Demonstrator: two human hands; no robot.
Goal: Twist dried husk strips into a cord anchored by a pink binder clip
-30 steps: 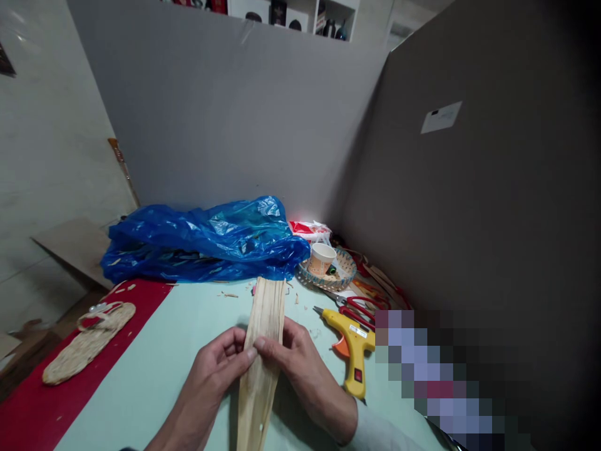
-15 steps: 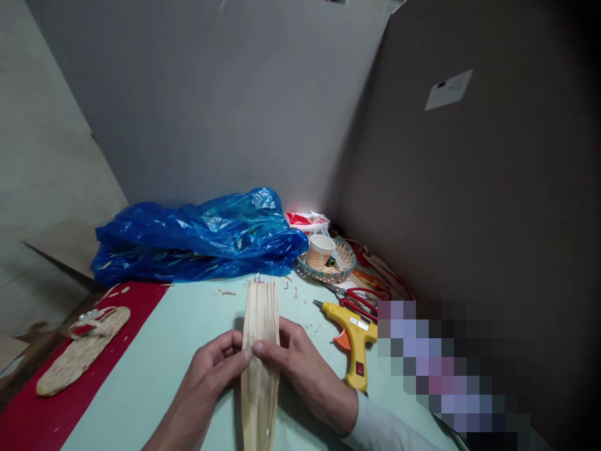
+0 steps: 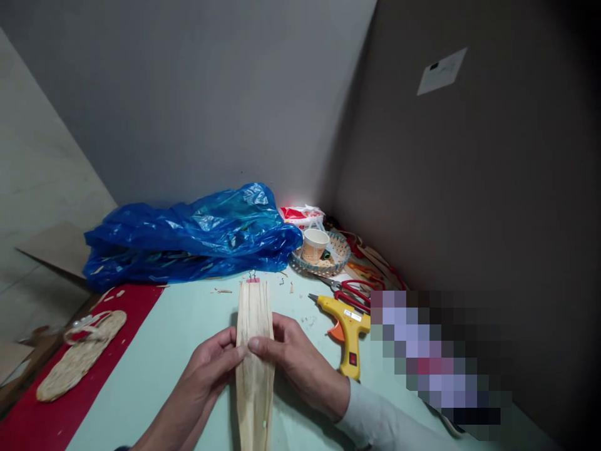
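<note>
So there's this blue plastic bag at the back of the pale green worktop, and a long dried leaf strip front and centre. Left hand and right hand both have it pinched, thumbs on top. Yellow glue gun's lying to the right.

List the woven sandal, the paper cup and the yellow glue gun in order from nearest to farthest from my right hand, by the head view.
From the right hand:
1. Yellow glue gun, just to its right.
2. Paper cup, farther back, in the round basket.
3. Woven sandal, far to the left, on the red strip.
</note>
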